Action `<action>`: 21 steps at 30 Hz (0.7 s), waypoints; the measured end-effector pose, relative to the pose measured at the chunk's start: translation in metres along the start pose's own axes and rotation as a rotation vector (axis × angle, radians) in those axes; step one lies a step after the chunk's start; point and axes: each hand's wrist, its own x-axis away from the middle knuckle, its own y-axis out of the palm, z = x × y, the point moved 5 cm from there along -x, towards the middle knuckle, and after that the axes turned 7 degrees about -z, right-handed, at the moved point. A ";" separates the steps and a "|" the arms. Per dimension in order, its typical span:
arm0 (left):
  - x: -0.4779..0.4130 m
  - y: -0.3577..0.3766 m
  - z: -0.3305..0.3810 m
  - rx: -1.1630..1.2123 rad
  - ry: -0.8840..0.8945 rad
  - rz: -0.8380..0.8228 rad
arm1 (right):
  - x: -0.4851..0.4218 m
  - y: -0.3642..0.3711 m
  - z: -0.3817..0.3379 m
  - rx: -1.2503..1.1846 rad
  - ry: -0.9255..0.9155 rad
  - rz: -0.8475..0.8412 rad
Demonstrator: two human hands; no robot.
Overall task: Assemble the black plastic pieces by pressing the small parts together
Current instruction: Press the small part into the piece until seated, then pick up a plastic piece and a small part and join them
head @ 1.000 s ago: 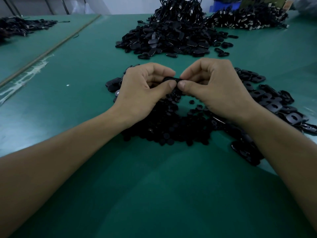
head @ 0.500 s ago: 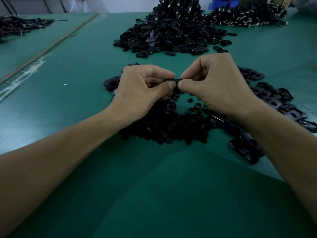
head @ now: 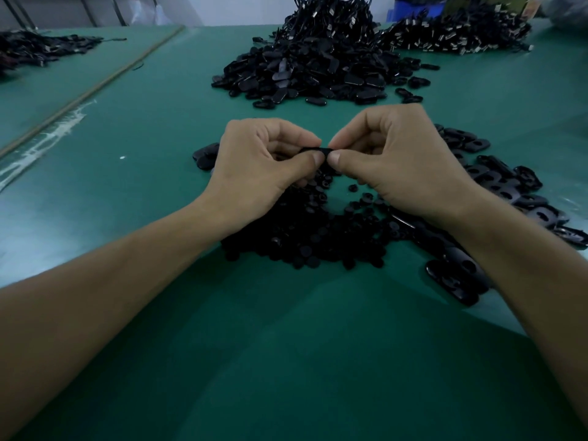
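Pinching from both ends, the left hand [head: 257,167] and right hand [head: 397,163] each curl thumb and forefinger round one black piece [head: 313,150]. They hold it in the air just above the far edge of the near heap [head: 302,237] of small round parts on the green bench [head: 286,345].

The piece looks light, stiff and smooth. It should resist bending but could slip or spring from the fingertips under pressure. The sound hold is on its two ends, thumbs on the near side and forefingers on top, squeezing straight through the joint. Whether the parts have seated is hidden by the fingers.

Right of the near heap lie flat slotted plates [head: 496,183]; beyond it sits a larger far heap [head: 305,74] of oval pieces. All of this lies loose on the bench, not in trays. Well beyond the near heap stands a blue bin [head: 413,9], its contents out of sight.
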 end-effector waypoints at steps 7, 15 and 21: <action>-0.003 -0.023 -0.009 -0.062 -0.035 0.231 | -0.006 -0.011 0.022 0.507 0.142 -0.010; -0.010 -0.042 -0.024 -0.167 -0.130 0.303 | -0.002 -0.021 0.054 0.772 0.559 -0.223; -0.012 -0.049 -0.029 -0.315 -0.125 0.314 | -0.001 -0.029 0.043 0.737 0.457 -0.050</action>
